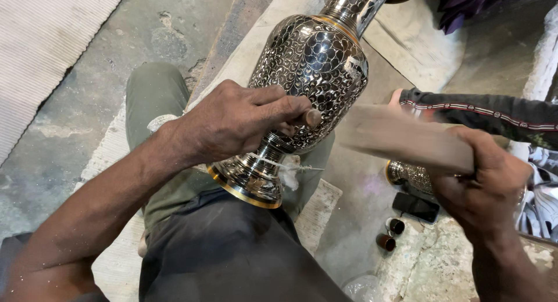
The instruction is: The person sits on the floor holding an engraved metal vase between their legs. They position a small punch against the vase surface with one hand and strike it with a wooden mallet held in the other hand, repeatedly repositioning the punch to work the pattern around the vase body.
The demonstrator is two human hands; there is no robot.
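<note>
Engraved metal vase (pixel 317 64) lies tilted across my lap, foot toward me, neck pointing up and away. Silver surface with a dark scale-and-leaf pattern; gold band at the foot rim and another at the shoulder.

My left hand (pixel 232 125) is closed around a small tool (pixel 312 117), fingers curled, the tool's rounded end showing past my thumb. The tip looks pressed to the vase's lower belly, just above the stem. The contact itself is hidden.

My right hand (pixel 485 183) grips a pale wooden block (pixel 407 136), fist shut on its near end. The block is motion-blurred and sits just right of the tool, beside the vase body.

A second, smaller metal piece (pixel 410 175) lies on the floor under the block. Near it are a black phone (pixel 415 207) and two small dark caps (pixel 390 234). Another person's dark striped sleeve (pixel 494 113) comes in from the right edge.
</note>
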